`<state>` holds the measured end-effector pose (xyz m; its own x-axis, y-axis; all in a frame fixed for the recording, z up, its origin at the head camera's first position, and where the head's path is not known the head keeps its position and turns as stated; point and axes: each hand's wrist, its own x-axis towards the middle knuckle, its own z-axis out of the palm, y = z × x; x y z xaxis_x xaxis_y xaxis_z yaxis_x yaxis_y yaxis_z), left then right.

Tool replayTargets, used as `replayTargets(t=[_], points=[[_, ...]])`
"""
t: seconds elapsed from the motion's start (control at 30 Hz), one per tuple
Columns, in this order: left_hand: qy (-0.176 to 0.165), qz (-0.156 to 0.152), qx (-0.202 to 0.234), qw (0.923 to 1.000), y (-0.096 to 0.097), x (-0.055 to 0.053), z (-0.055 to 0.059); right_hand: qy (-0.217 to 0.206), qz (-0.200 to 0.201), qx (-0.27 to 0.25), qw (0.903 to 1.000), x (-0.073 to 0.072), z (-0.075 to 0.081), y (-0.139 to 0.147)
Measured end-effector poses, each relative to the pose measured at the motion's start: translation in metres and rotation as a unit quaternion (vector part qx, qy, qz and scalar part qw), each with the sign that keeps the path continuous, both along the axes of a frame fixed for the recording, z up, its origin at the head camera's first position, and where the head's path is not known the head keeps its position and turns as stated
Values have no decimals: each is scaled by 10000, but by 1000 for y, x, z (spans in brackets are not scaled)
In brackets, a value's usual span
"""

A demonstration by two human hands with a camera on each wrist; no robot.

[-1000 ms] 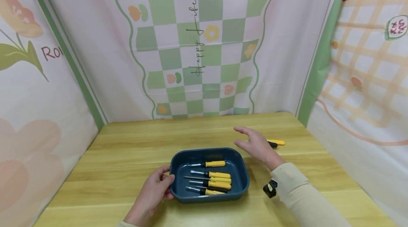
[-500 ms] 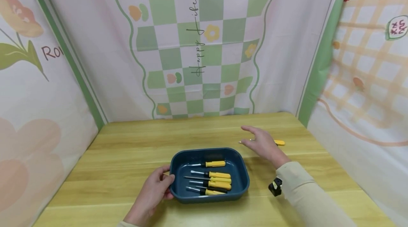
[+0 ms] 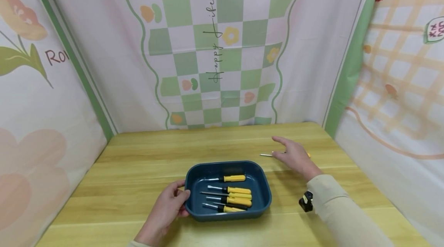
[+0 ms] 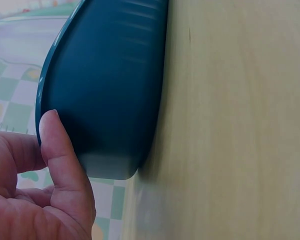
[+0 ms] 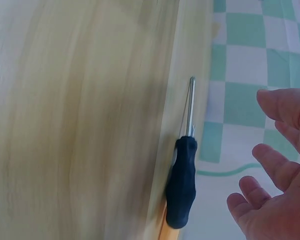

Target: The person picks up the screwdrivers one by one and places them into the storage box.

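Observation:
My left hand (image 3: 166,206) pinches the left end of a dark blue tray (image 3: 229,217) between thumb and fingers; the left wrist view shows the thumb on its wall (image 4: 105,90). Several screwdrivers lie in the tray, mostly yellow-handled, such as the top screwdriver (image 3: 234,178). To the right, my right hand (image 3: 294,157) hovers with spread fingers over more screwdrivers and holds nothing. From the right wrist, a black-handled screwdriver (image 5: 181,182) shows on the table apart from the fingers, with an orange-yellow handle (image 5: 167,233) partly behind it. In the head view the hand hides most of these.
The wood-grain table (image 3: 138,154) carries the tray near its front middle. Patterned cloth hangs behind as a back curtain (image 3: 222,46), with a left curtain (image 3: 41,123) and a right curtain (image 3: 392,123) at the sides. A small black device (image 3: 306,201) sits at my right wrist.
My right hand has moved to the right over the loose screwdrivers, covering their handles and uncovering a metal shaft on its left. The left hand and tray have stayed still.

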<state>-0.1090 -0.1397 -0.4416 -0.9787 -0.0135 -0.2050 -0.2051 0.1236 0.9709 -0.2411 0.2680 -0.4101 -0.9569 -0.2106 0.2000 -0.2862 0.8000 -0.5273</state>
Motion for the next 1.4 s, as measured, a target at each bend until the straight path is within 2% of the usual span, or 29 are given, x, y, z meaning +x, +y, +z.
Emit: replayTargets(t=[0.5,0.9,1.4], points=[[69,-24,25,10000,1,-1,0,-177,-74,202,9996,-4,-9,20],[-112,-18,-77,9999,0,-2,1,-364,-114,168,9991,-3,-15,25],[-171,-5,-99,9998,0,-2,3,-439,-97,195,9988,-5,-19,26]])
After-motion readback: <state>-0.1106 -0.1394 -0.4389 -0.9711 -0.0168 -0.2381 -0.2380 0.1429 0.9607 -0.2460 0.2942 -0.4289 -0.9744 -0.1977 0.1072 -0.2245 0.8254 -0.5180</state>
